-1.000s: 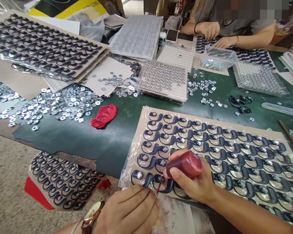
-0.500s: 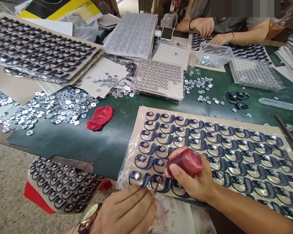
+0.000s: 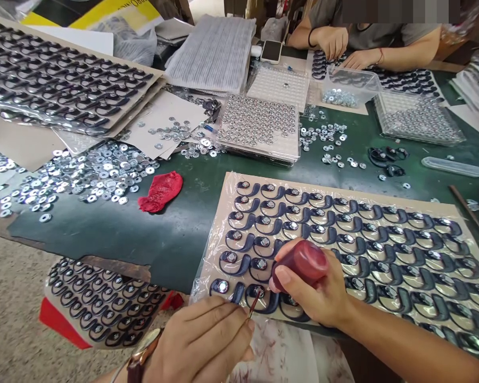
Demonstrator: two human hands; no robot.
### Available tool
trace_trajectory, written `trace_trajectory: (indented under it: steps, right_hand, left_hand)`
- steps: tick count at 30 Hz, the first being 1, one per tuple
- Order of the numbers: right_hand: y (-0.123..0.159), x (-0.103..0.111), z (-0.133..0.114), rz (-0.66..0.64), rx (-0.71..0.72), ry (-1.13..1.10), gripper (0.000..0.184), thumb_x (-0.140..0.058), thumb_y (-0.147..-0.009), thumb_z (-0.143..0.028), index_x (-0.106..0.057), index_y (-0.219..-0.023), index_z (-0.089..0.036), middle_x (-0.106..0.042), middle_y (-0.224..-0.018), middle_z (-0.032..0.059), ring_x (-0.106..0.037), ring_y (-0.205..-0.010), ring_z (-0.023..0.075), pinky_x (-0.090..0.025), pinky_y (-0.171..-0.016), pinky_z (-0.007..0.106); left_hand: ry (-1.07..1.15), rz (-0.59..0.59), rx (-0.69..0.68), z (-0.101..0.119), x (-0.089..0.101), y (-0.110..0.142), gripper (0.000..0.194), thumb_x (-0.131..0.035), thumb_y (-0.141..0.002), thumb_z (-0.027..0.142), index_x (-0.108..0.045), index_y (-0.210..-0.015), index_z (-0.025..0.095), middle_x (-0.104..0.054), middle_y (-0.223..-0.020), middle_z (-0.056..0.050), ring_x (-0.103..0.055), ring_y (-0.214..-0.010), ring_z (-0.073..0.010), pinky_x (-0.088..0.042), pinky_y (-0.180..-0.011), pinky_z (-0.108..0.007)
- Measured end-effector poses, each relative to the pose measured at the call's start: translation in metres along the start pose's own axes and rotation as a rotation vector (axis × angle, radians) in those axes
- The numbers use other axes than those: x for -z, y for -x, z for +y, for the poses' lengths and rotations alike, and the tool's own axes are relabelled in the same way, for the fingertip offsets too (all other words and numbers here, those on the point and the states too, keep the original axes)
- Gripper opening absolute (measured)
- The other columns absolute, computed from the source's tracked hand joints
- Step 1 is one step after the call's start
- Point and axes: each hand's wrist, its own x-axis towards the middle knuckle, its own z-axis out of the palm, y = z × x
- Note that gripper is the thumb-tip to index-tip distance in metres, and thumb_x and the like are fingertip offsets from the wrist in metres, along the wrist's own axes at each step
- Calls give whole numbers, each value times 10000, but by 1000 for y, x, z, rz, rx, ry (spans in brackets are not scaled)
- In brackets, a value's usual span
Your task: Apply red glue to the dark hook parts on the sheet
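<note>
My right hand (image 3: 319, 298) is wrapped round a small dark red bottle (image 3: 301, 263), held just above the near left corner of a plastic-covered card sheet (image 3: 383, 198). The sheet carries rows of dark hook-shaped parts with silver discs. My left hand (image 3: 201, 343), with a brown wristwatch (image 3: 141, 356), pinches a thin red-tipped stick (image 3: 254, 305). The stick's tip touches the silver disc of a hook part (image 3: 259, 293) in the nearest row, close to the bottle's mouth.
Loose silver washers (image 3: 99, 173) and a red cloth (image 3: 162, 190) lie on the green table (image 3: 183, 223) to the left. Trays of discs (image 3: 259, 125) and more part sheets (image 3: 59, 80) sit behind. Another person's hands (image 3: 343, 50) work at the far side. Another sheet (image 3: 99, 300) lies on the floor.
The view has shifted slightly. My two hands stay at the near row, the stick tip still at the same hook part.
</note>
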Motion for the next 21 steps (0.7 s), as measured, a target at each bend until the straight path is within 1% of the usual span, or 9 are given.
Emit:
trace_trajectory:
  steps: [3,6,9,14,18,20,21]
  right_hand:
    - [0,0,0,-2,-4,0,112,-602,-835,-296,-601,-855,-186,-621,-529,-7,-583,-441,146,-480,-415,257]
    - [1,1,0,-43,-12,9,116,-589,-846,-299,-605,-863,-185,-625,-520,-7,-575,-422,142,-472,-405,252]
    - [1,1,-2,-77,-2,13,122,-583,-853,-304,-609,-854,-185,-636,-529,-2,-582,-427,140,-477,-410,247]
    - [1,0,0,-85,90,9,96,-623,-829,-271,-616,-869,-184,-660,-594,4,-599,-453,133,-491,-428,237]
    - [1,-1,2,-30,221,45,172,-711,-746,-276,-617,-859,-188,-683,-697,25,-635,-529,147,-535,-509,261]
    - [1,1,-2,-31,217,28,217,-737,-722,-293,-618,-871,-190,-688,-700,24,-643,-535,153,-541,-518,266]
    - [1,3,-5,-45,178,-1,224,-732,-733,-302,-616,-890,-192,-689,-686,20,-645,-531,154,-541,-512,266]
  left_hand:
    - [72,1,30,-2,1,2,221,-487,-939,188,-676,-988,84,-725,-935,-84,-693,-875,-151,-550,-894,-270]
    - [145,-26,64,-4,5,-1,228,-453,-937,154,-662,-997,85,-722,-954,-86,-686,-889,-150,-556,-867,-271]
    - [191,18,135,-5,8,-7,217,-445,-919,106,-657,-969,103,-726,-925,-65,-687,-868,-136,-560,-830,-261]
    - [300,96,275,-7,5,-9,184,-480,-895,91,-650,-962,116,-725,-865,-66,-690,-816,-136,-562,-758,-252]
    - [371,105,346,-8,1,-7,183,-504,-865,59,-645,-959,127,-722,-862,-53,-683,-788,-126,-553,-768,-252]
    - [373,118,343,-9,2,-8,178,-503,-870,60,-645,-955,125,-722,-857,-52,-682,-784,-122,-550,-768,-247]
    - [370,127,332,-9,2,-8,177,-499,-873,61,-645,-953,121,-722,-856,-56,-682,-788,-122,-549,-766,-246]
